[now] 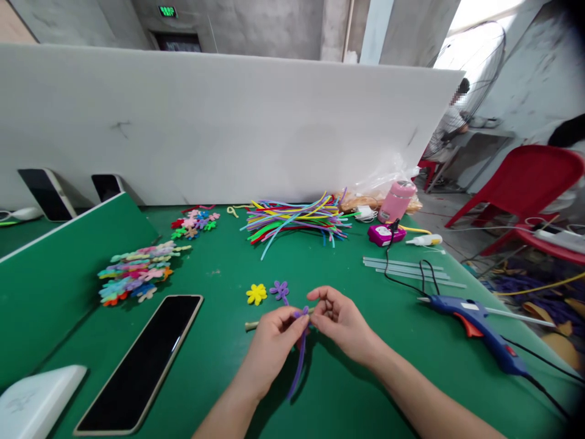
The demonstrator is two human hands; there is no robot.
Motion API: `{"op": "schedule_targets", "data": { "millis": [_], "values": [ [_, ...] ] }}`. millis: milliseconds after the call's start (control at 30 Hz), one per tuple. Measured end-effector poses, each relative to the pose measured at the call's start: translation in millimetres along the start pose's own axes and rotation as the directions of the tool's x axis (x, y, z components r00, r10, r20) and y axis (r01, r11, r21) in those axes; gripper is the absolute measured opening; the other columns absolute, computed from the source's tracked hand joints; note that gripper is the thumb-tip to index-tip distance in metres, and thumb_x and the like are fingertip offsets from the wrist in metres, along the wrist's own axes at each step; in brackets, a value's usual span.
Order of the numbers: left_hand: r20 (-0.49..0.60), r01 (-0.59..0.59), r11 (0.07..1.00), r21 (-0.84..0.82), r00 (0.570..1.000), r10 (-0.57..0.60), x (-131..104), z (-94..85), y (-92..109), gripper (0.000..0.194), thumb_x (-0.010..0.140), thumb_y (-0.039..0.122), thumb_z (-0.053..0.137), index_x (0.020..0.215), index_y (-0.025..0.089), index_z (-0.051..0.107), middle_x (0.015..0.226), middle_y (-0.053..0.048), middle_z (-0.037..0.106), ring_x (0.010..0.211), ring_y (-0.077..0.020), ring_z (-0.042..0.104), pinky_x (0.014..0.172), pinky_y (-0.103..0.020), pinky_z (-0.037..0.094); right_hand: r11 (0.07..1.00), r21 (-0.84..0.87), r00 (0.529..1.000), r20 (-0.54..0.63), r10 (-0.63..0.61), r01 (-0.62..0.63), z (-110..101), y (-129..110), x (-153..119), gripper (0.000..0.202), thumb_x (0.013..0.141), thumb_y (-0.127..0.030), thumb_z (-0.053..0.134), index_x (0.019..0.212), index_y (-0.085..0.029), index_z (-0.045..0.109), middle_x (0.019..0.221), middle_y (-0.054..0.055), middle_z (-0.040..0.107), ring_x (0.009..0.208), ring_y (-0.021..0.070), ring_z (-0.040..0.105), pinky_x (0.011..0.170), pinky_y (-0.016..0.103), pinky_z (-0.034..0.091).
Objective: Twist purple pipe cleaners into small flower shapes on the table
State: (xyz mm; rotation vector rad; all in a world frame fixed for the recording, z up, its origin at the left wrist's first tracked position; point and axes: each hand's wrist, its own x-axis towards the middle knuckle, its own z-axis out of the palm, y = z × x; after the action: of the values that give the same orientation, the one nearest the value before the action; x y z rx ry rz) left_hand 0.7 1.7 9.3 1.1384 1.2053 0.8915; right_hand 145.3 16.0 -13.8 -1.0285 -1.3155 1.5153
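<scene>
My left hand (276, 341) pinches a purple pipe cleaner (299, 366) between thumb and forefinger, with its loose end hanging toward me. A thin pale stick (251, 326) runs under the left fingers, and its near-left end sticks out. On the right, my right hand (340, 317) is closed, thumb and fingers curled about the stick's other end; the fingertips partly hide what lies between them. Just beyond the hands lie a yellow pipe-cleaner flower (256, 294) and a purple flower (279, 290) with a short tail.
Loose pipe cleaners (297, 219) lie at the back. Flower piles (137, 271) sit left, near a phone (141, 366). On the right are a glue gun (479, 326), glue sticks (411, 271), a purple box (386, 235) and a pink bottle (397, 201). A white panel (228, 128) stands behind.
</scene>
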Motion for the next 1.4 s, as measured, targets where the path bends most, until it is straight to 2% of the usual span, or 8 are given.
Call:
{"op": "schedule_targets", "data": {
  "millis": [167,267,467,633,800,1000,1233,1400],
  "values": [
    [-0.045,0.11,0.965,-0.236,0.991,-0.124,0.8,0.5,-4.6,0.021,0.07,0.033,0.064,0.064,0.015,0.054,0.052,0.005,0.052,0.043,-0.0059,0.039,0.044,-0.019,0.029,0.997,-0.039,0.997,0.011,-0.072,0.073,1.2,-1.2,-1.3,0.023,0.072,-0.019,0.059,0.093,-0.017,0.051,0.069,-0.003,0.051,0.06,0.0088,0.046,0.055,0.022,0.037],
    [-0.03,0.134,0.917,-0.377,0.987,-0.157,2.3,-0.4,-6.3,0.022,0.066,0.032,0.068,0.064,0.015,0.054,0.049,0.005,0.053,0.041,-0.0054,0.04,0.042,-0.018,0.029,0.974,-0.166,0.988,-0.013,-0.157,0.152,1.4,-3.9,-2.8,0.03,0.071,-0.016,0.058,0.099,-0.018,0.05,0.081,0.001,0.055,0.062,0.0091,0.047,0.058,0.024,0.041],
    [-0.027,0.143,0.887,-0.439,0.985,-0.172,3.1,0.5,-8.9,0.021,0.064,0.029,0.07,0.063,0.014,0.055,0.049,0.004,0.054,0.043,-0.0054,0.042,0.043,-0.017,0.03,0.825,-0.441,0.923,0.021,-0.385,0.354,-0.8,2.6,-5.0,0.038,0.072,-0.014,0.059,0.108,-0.021,0.05,0.089,0.002,0.059,0.067,0.011,0.052,0.067,0.026,0.046],
    [-0.015,0.153,0.894,-0.421,0.984,-0.175,1.7,0.9,-9.8,0.02,0.064,0.029,0.071,0.064,0.014,0.057,0.055,0.003,0.056,0.047,-0.0052,0.044,0.046,-0.017,0.03,0.688,-0.554,0.857,0.097,-0.506,0.469,-3.9,6.5,-5.1,0.034,0.077,-0.016,0.056,0.11,-0.022,0.05,0.091,0.004,0.062,0.07,0.0124,0.056,0.068,0.026,0.049],
    [-0.017,0.124,0.929,-0.348,0.99,-0.138,0.9,0.9,-8.4,0.02,0.067,0.03,0.068,0.063,0.015,0.056,0.051,0.005,0.051,0.045,-0.0054,0.04,0.046,-0.018,0.028,0.567,-0.632,0.802,0.153,-0.577,0.528,-5.1,3.2,-4.8,0.029,0.08,-0.018,0.054,0.109,-0.023,0.051,0.088,0.004,0.065,0.072,0.0143,0.059,0.068,0.029,0.05],
    [-0.018,0.027,0.983,-0.183,0.999,-0.031,-0.3,1.5,-4.0,0.022,0.071,0.034,0.061,0.062,0.017,0.052,0.051,0.006,0.043,0.049,-0.0083,0.037,0.048,-0.021,0.03,0.572,-0.629,0.795,0.127,-0.594,0.527,-4.6,4.8,-4.3,0.028,0.08,-0.017,0.054,0.108,-0.022,0.052,0.086,0.004,0.065,0.072,0.0143,0.059,0.066,0.028,0.05],
    [-0.055,-0.007,0.994,-0.112,0.999,0.0,-2.8,2.3,-2.5,0.023,0.073,0.036,0.059,0.062,0.017,0.05,0.051,0.007,0.035,0.048,-0.0083,0.027,0.046,-0.021,0.02,0.663,-0.573,0.849,0.118,-0.515,0.481,-6.2,3.9,-4.2,0.037,0.076,-0.015,0.056,0.111,-0.024,0.05,0.092,0.004,0.064,0.077,0.0147,0.059,0.071,0.029,0.05],
    [-0.038,0.022,0.994,-0.111,0.999,-0.026,-1.6,2.2,-3.0,0.024,0.071,0.037,0.06,0.061,0.017,0.051,0.051,0.008,0.035,0.049,-0.0087,0.027,0.046,-0.022,0.019,0.582,-0.618,0.817,0.184,-0.546,0.529,-10.2,2.3,-2.5,0.036,0.078,-0.017,0.056,0.113,-0.024,0.049,0.088,0.003,0.065,0.076,0.0154,0.059,0.071,0.03,0.048]
  ]
}}
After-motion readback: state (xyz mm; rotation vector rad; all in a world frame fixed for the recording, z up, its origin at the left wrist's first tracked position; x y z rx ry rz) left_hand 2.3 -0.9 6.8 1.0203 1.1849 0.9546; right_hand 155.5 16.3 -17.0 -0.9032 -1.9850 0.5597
